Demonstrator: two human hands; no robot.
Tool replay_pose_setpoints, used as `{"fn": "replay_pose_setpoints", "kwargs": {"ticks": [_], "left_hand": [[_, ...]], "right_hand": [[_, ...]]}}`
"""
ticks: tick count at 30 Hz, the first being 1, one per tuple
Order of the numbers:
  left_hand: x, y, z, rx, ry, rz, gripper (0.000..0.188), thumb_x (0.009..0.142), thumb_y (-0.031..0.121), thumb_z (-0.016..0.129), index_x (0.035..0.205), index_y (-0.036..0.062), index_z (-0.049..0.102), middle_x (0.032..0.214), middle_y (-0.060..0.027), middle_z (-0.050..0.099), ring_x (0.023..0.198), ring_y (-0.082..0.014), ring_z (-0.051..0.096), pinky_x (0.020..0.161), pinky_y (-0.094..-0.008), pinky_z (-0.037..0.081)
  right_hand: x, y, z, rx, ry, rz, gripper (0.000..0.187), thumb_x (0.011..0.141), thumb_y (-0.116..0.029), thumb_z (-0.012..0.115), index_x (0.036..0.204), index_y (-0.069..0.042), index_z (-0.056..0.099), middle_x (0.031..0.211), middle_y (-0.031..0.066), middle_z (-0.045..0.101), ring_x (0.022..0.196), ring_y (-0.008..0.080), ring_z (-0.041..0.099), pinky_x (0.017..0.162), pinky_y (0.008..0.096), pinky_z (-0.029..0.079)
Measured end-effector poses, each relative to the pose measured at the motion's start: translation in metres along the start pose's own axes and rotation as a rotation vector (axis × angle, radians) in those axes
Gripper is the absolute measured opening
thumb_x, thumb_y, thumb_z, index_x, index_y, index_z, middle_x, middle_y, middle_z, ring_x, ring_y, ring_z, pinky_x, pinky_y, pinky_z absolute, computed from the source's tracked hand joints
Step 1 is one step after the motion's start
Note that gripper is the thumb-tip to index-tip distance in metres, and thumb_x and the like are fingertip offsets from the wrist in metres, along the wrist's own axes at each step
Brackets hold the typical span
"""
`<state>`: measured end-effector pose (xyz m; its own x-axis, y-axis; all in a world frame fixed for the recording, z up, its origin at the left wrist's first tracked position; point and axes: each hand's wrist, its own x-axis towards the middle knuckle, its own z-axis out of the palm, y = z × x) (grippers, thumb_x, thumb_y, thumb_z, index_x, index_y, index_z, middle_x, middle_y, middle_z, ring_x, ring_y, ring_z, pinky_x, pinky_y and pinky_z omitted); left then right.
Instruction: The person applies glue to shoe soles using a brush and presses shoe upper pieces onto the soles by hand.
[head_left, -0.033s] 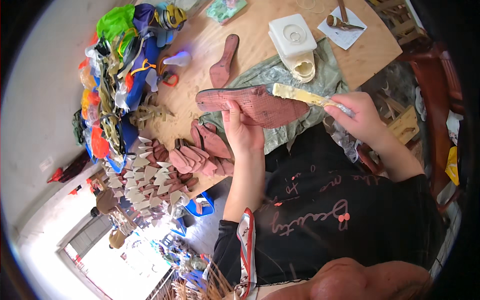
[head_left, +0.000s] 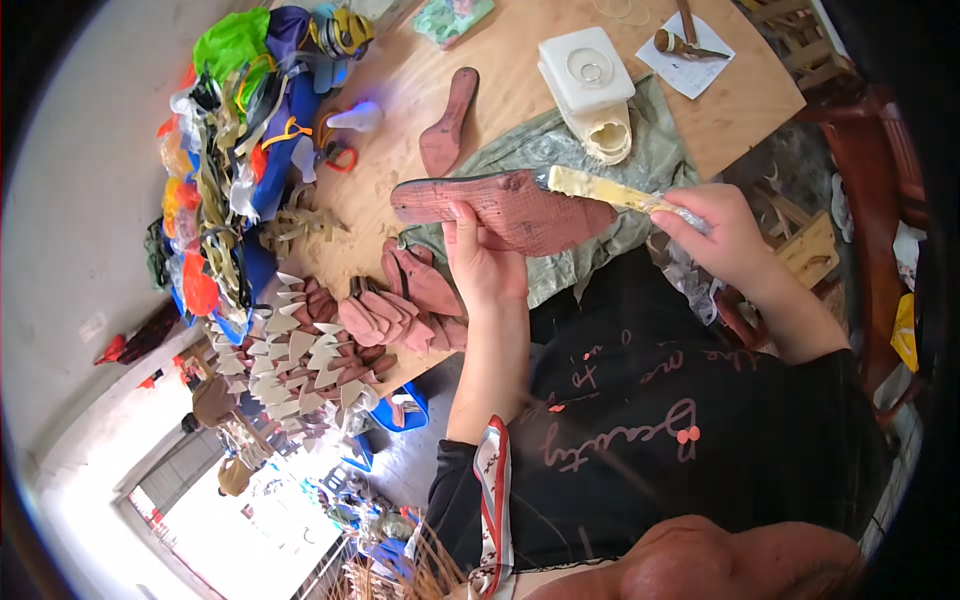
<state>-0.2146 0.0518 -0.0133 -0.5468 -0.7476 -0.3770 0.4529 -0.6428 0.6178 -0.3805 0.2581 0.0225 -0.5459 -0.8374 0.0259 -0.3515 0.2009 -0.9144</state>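
My left hand (head_left: 487, 262) grips a reddish-brown shoe insole (head_left: 540, 215) by its underside, thumb on the face turned to me. The insole lies sideways above the table, heel to the left. In my right hand (head_left: 718, 232) is a flat, yellowish, glue-crusted brush (head_left: 605, 190), pinched near its right end. The brush's dark tip meets the insole's upper edge around the middle. Beyond them stands a white plastic glue bottle (head_left: 590, 85), its cut mouth towards me. Another insole (head_left: 450, 125) lies on the table to the left of the bottle.
Stacked insoles (head_left: 385, 318) and many pale pointed pieces (head_left: 295, 350) crowd the table's left side. A grey-green plastic sheet (head_left: 655, 135) lies under the bottle. Colourful bags and straps (head_left: 225, 150) heap up at far left. A wooden-handled awl (head_left: 690, 46) rests on paper at far right.
The brush has shifted very slightly to the right along the insole's edge. Both hands keep their holds, and everything else looks the same.
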Motion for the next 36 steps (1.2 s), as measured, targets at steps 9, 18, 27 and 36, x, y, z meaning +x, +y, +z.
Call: {"fn": "replay_pose_setpoints", "kwargs": {"ticks": [9, 18, 27, 36], "left_hand": [[0.013, 0.018, -0.019, -0.039, 0.059, 0.042, 0.028, 0.098, 0.027, 0.05, 0.119, 0.0098, 0.052, 0.118, -0.0053, 0.061, 0.11, -0.0209, 0.057, 0.098, -0.0406, 0.044], [0.01, 0.019, -0.008, -0.15, 0.079, -0.057, 0.029, 0.099, 0.03, 0.046, 0.116, 0.011, 0.057, 0.12, -0.0068, 0.061, 0.115, -0.0219, 0.054, 0.103, -0.0414, 0.04], [-0.005, 0.01, 0.011, -0.045, -0.008, 0.012, 0.028, 0.097, 0.026, 0.05, 0.12, 0.01, 0.053, 0.119, -0.0048, 0.061, 0.115, -0.021, 0.054, 0.101, -0.0405, 0.041], [0.0, 0.023, -0.005, -0.078, 0.048, 0.088, 0.025, 0.097, 0.025, 0.051, 0.117, 0.0092, 0.054, 0.117, -0.0053, 0.061, 0.109, -0.021, 0.057, 0.097, -0.041, 0.045]], "right_hand": [[-0.015, 0.027, -0.007, -0.084, -0.031, 0.07, 0.018, 0.084, -0.016, 0.065, 0.085, 0.002, 0.064, 0.064, 0.0157, 0.055, 0.054, 0.0281, 0.051, 0.053, 0.034, 0.041], [-0.013, 0.01, -0.027, -0.142, 0.122, 0.079, 0.017, 0.083, -0.014, 0.067, 0.087, 0.002, 0.065, 0.062, 0.0118, 0.057, 0.052, 0.016, 0.052, 0.052, 0.0287, 0.04], [0.033, -0.037, 0.001, -0.094, 0.066, -0.19, 0.018, 0.082, -0.019, 0.068, 0.085, -0.002, 0.066, 0.064, 0.0128, 0.058, 0.055, 0.0254, 0.057, 0.05, 0.0326, 0.041], [0.019, -0.007, -0.01, -0.188, -0.014, -0.078, 0.019, 0.082, -0.022, 0.067, 0.089, -0.004, 0.068, 0.069, 0.0131, 0.061, 0.06, 0.0281, 0.059, 0.055, 0.0352, 0.044]]}}
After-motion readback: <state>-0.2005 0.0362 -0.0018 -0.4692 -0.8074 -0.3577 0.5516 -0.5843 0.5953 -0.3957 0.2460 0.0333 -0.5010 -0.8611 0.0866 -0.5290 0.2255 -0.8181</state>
